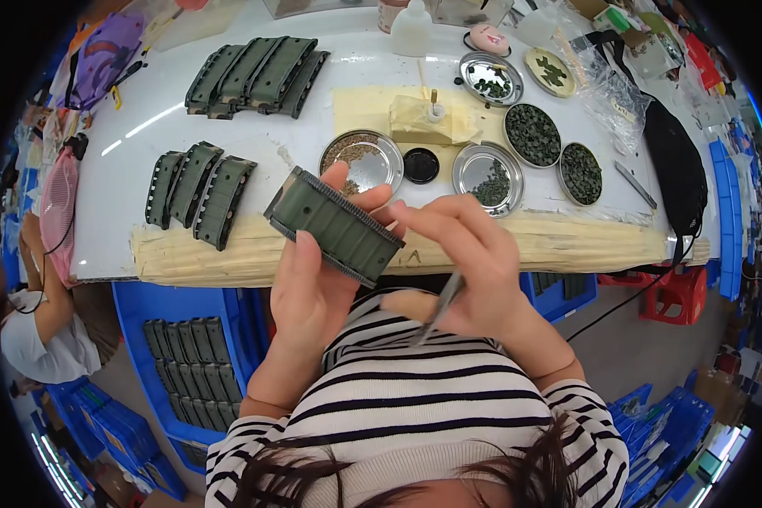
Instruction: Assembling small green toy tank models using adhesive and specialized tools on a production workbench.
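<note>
My left hand (300, 279) is wrapped round a dark green, ribbed plastic casing (334, 227), tilted above the table's front edge. Along its long sides run fine toothed edges, and small round holes dot its face. My right hand (478, 262) holds slim metal tweezers (442, 311) low against the palm, slightly blurred. Its index finger and thumb are extended, with the fingertip close to the casing's right end; whether it touches cannot be made out. Straight beyond my hands stand a round tin of small brown parts (372, 152) and a tin of small green parts (488, 173).
Casings like mine lie in a far stack (258, 76) and a nearer left group (199, 193). Bowls of green pieces (532, 135) stand right of a taped block (423, 118) holding a small bottle. A blue crate (135, 313) with casings sits below left. Another person (51, 330) works at left.
</note>
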The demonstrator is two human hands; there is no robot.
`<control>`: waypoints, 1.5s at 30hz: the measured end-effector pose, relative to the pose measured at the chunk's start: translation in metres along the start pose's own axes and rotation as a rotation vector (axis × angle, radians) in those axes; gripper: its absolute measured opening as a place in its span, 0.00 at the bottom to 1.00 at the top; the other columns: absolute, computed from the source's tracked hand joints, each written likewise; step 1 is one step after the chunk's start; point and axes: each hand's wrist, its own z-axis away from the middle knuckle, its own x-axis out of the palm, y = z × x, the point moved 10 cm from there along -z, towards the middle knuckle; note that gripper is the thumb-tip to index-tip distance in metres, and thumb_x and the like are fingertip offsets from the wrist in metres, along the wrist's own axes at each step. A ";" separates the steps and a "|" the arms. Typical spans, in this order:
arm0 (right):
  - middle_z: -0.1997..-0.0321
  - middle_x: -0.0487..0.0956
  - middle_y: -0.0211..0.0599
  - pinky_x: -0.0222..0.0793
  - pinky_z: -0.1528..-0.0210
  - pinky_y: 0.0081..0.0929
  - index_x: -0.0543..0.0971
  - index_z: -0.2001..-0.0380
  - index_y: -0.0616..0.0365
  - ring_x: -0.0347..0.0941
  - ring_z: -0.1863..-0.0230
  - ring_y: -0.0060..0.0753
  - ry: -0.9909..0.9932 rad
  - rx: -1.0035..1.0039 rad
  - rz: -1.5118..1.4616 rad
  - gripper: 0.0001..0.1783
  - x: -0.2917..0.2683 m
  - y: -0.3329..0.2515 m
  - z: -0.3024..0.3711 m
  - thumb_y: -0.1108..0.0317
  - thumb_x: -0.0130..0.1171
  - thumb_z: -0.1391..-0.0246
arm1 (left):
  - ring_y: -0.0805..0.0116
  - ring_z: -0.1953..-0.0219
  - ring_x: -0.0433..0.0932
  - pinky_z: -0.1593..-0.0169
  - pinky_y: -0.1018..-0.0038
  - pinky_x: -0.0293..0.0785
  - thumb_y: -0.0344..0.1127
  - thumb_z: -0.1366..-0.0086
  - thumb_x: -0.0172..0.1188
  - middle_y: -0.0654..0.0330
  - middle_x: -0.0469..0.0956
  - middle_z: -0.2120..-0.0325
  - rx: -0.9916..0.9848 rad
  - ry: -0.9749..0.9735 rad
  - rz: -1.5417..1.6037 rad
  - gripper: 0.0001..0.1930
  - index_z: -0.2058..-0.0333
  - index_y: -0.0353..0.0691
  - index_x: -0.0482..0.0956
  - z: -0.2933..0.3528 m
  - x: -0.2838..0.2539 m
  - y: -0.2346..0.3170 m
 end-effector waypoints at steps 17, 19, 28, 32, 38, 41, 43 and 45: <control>0.75 0.79 0.30 0.64 0.71 0.14 0.82 0.70 0.65 0.69 0.74 0.16 0.284 0.593 -0.186 0.07 -0.082 0.110 0.026 0.71 0.58 0.44 | 0.57 0.61 0.80 0.56 0.62 0.79 0.30 0.35 0.51 0.45 0.76 0.61 -0.269 0.025 -0.137 0.20 0.46 0.27 0.63 0.000 0.007 -0.029; 0.76 0.78 0.28 0.63 0.71 0.14 0.81 0.69 0.65 0.70 0.74 0.15 0.315 0.568 -0.147 0.07 -0.080 0.114 0.025 0.71 0.59 0.45 | 0.57 0.62 0.81 0.56 0.62 0.80 0.29 0.36 0.52 0.46 0.77 0.62 -0.258 0.018 -0.169 0.21 0.46 0.27 0.63 -0.002 0.003 -0.029; 0.80 0.75 0.36 0.62 0.75 0.22 0.79 0.71 0.64 0.69 0.78 0.28 0.256 0.351 0.171 0.11 -0.070 0.112 0.022 0.66 0.58 0.43 | 0.59 0.64 0.81 0.59 0.64 0.81 0.30 0.35 0.52 0.46 0.77 0.62 -0.271 0.103 -0.176 0.20 0.46 0.30 0.64 0.001 -0.003 -0.026; 0.79 0.75 0.37 0.63 0.74 0.26 0.79 0.72 0.63 0.69 0.78 0.33 0.248 0.367 0.159 0.10 -0.069 0.111 0.020 0.66 0.59 0.44 | 0.62 0.63 0.80 0.57 0.67 0.79 0.29 0.34 0.52 0.48 0.77 0.61 -0.275 0.070 -0.127 0.21 0.43 0.33 0.62 -0.001 -0.002 -0.025; 0.78 0.75 0.37 0.63 0.73 0.26 0.79 0.72 0.62 0.69 0.76 0.34 0.238 0.338 0.174 0.09 -0.068 0.110 0.018 0.67 0.59 0.45 | 0.65 0.65 0.80 0.61 0.71 0.81 0.29 0.34 0.51 0.46 0.75 0.58 -0.222 0.066 -0.232 0.26 0.38 0.36 0.56 -0.006 0.009 -0.016; 0.78 0.76 0.36 0.63 0.72 0.25 0.80 0.72 0.61 0.68 0.76 0.33 0.252 0.287 0.164 0.07 -0.069 0.108 0.019 0.68 0.60 0.46 | 0.67 0.67 0.81 0.63 0.73 0.81 0.30 0.33 0.49 0.44 0.73 0.54 -0.174 0.068 -0.282 0.22 0.41 0.36 0.59 -0.007 0.010 -0.016; 0.77 0.77 0.35 0.63 0.72 0.24 0.81 0.72 0.61 0.68 0.76 0.32 0.290 0.235 0.088 0.06 -0.072 0.101 0.018 0.69 0.61 0.47 | 0.68 0.67 0.80 0.62 0.74 0.81 0.32 0.31 0.47 0.44 0.72 0.52 -0.162 0.048 -0.330 0.17 0.45 0.36 0.63 -0.007 0.011 -0.014; 0.76 0.78 0.35 0.63 0.72 0.24 0.81 0.72 0.62 0.68 0.76 0.31 0.228 0.105 0.066 0.05 -0.070 0.071 0.007 0.70 0.61 0.48 | 0.70 0.67 0.80 0.61 0.75 0.80 0.34 0.30 0.46 0.45 0.71 0.50 -0.161 0.015 -0.383 0.12 0.51 0.35 0.67 -0.006 0.009 -0.014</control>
